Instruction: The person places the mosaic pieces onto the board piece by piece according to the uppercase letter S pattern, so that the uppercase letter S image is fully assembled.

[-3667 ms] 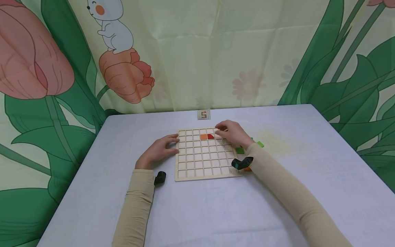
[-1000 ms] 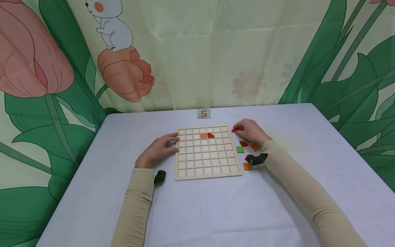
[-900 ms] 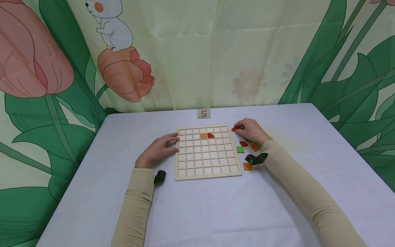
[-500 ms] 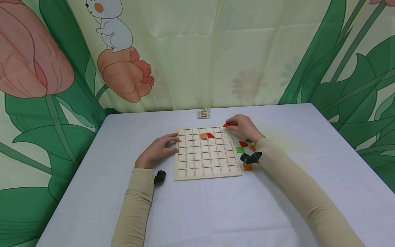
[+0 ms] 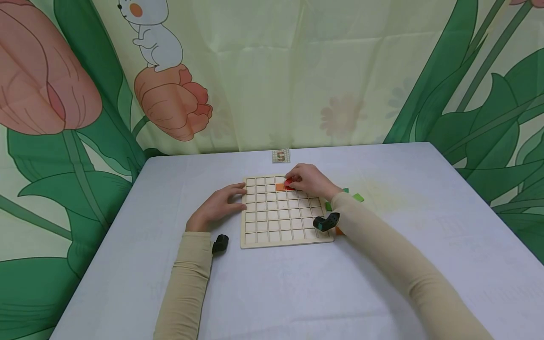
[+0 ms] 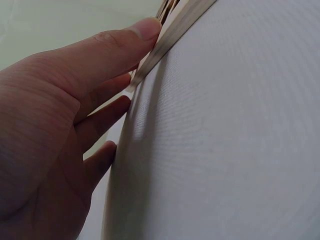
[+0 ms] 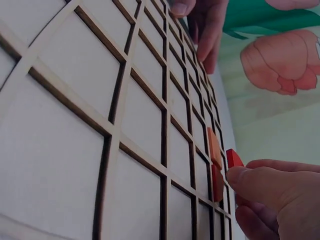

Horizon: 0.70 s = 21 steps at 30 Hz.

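Note:
A square wooden grid board (image 5: 272, 217) lies on the table. My left hand (image 5: 216, 205) rests at its left edge, and the left wrist view has the thumb (image 6: 147, 29) on the board's side and the fingers reaching along it. Over the back rows, my right hand (image 5: 312, 182) pinches a red tile (image 7: 233, 158) with one curved side between thumb and fingers. In the right wrist view this tile is just beyond an orange square tile (image 7: 214, 147) and a second red tile (image 7: 217, 183), which sit side by side in board cells.
Right of the board, partly hidden by my right arm, lie green tiles (image 5: 358, 197) and an orange tile (image 5: 339, 231). A small patterned card (image 5: 281, 156) lies behind the board near the table's back edge. A printed curtain (image 5: 272, 94) hangs behind.
Within the last second my right hand has carried the red tile leftward, from beside the board's right edge to over its back rows. The left hand has stayed at the left edge.

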Each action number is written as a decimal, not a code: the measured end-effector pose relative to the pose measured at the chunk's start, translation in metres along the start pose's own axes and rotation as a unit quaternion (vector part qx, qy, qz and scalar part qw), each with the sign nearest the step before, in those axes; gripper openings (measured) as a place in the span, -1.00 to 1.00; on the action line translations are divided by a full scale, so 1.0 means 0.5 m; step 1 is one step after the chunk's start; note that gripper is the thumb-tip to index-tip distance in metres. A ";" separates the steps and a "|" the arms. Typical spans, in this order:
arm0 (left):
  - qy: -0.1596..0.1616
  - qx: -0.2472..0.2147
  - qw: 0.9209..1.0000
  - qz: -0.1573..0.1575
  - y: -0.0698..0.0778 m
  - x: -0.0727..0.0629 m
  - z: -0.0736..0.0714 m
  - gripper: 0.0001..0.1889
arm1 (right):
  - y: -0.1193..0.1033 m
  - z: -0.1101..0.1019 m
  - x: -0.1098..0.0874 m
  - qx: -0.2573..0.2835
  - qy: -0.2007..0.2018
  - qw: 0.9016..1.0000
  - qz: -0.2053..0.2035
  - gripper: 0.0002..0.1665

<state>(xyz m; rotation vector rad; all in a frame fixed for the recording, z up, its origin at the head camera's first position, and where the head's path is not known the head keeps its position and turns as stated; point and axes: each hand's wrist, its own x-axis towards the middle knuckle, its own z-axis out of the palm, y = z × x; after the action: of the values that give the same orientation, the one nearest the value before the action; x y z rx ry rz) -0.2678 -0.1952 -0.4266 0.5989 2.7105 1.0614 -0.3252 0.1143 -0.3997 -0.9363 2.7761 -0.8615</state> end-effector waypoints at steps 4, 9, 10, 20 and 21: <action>-0.001 -0.001 1.000 -0.004 0.000 -0.001 -0.001 -0.42 | -0.012 0.013 0.013 -0.028 -0.003 0.999 -0.033 -0.70; 0.000 -0.002 1.000 -0.006 -0.001 -0.001 -0.001 -0.42 | -0.022 0.022 0.025 -0.026 -0.004 0.998 -0.055 -0.72; 0.001 -0.004 1.000 -0.008 -0.001 -0.001 -0.001 -0.43 | -0.024 0.023 0.027 -0.024 -0.005 0.998 -0.058 -0.72; 0.000 0.005 1.000 -0.005 -0.001 0.002 0.000 -0.42 | -0.033 0.040 0.042 -0.028 -0.019 0.997 -0.067 -0.75; -0.001 0.002 1.000 -0.007 -0.001 0.002 0.000 -0.42 | -0.034 0.041 0.044 -0.029 -0.019 0.997 -0.069 -0.75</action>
<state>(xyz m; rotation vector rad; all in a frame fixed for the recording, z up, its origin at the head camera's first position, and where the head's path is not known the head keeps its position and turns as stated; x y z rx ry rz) -0.2687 -0.1953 -0.4269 0.5798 2.7118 1.0517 -0.3286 0.0805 -0.4058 -1.1520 2.7437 -0.7752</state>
